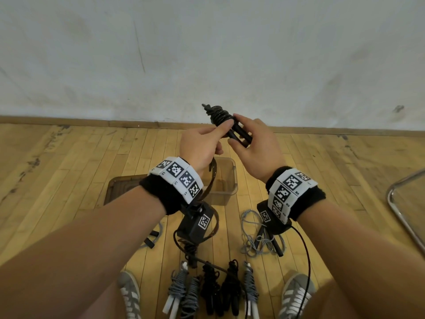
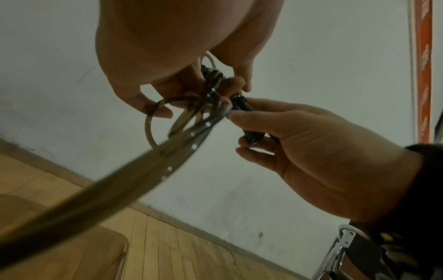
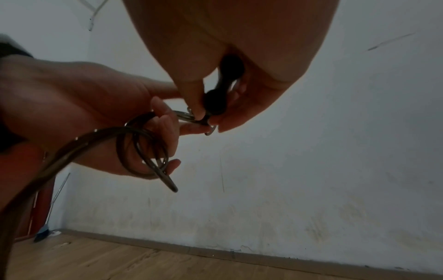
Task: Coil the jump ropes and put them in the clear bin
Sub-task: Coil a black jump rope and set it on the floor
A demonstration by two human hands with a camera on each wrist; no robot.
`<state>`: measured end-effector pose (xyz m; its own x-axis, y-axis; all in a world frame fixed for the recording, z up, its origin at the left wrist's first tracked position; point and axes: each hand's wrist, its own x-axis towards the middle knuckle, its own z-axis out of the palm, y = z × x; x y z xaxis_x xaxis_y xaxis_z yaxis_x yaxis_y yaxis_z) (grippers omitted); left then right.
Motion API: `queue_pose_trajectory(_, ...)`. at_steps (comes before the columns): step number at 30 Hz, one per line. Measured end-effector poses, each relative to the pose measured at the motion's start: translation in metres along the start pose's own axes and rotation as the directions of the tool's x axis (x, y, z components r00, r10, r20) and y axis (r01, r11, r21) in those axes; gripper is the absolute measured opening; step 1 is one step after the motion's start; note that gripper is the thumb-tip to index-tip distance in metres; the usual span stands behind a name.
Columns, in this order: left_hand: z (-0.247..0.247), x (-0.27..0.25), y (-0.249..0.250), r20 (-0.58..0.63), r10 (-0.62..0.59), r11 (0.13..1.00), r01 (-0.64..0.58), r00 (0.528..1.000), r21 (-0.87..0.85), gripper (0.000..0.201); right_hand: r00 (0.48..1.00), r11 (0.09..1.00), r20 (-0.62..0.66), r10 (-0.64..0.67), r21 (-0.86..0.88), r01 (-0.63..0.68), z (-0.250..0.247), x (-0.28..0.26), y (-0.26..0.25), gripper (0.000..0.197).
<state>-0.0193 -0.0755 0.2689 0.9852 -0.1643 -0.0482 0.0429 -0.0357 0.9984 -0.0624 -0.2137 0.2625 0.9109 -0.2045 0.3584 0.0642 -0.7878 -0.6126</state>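
Note:
A black jump rope [image 1: 219,114] is wound into a tight coil around its two black handles [image 1: 240,134], held up in front of the wall. My left hand [image 1: 205,141] pinches the bundle at the coil, and loose loops of rope [image 3: 143,151] hang round its curled fingers [image 3: 165,123]. My right hand [image 1: 254,140] grips the handles' lower ends [image 3: 215,100]. The clear bin [image 1: 234,178] stands on the floor below the hands, partly hidden by my left wrist.
A brown lid or tray [image 1: 119,187] lies left of the bin. A loose grey rope [image 1: 255,236] sprawls on the wooden floor. Several coiled ropes [image 1: 211,288] lie in a row between my shoes. A metal chair frame [image 1: 402,203] stands at the right.

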Motion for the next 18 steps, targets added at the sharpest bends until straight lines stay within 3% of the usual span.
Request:
queue_pose_trajectory(4, -0.001, 0.000, 0.000, -0.005, 0.001, 1.000, -0.001, 1.000, -0.017, 0.022, 0.996, 0.936, 0.070, 0.050, 0.346, -0.071, -0.003, -0.003, -0.003, 0.053)
queue_pose_trajectory(6, -0.001, 0.000, 0.001, 0.013, 0.005, 1.000, -0.005, 1.000, -0.027, 0.021, 0.972, 0.789, 0.205, 0.115, 0.575, -0.214, -0.006, -0.005, -0.007, 0.050)
queue_pose_trajectory(9, -0.003, 0.004, 0.002, 0.030, 0.030, 0.999, -0.029, 0.999, -0.026, 0.019, 0.922, 0.618, 0.321, 0.215, 0.686, -0.384, -0.006, -0.004, -0.012, 0.031)
queue_pose_trajectory(18, -0.009, 0.011, -0.002, 0.133, 0.036, 0.999, -0.034, 0.990, -0.016, 0.027, 0.953, 0.692, 0.254, 0.164, 0.659, -0.294, -0.004, 0.001, -0.004, 0.031)
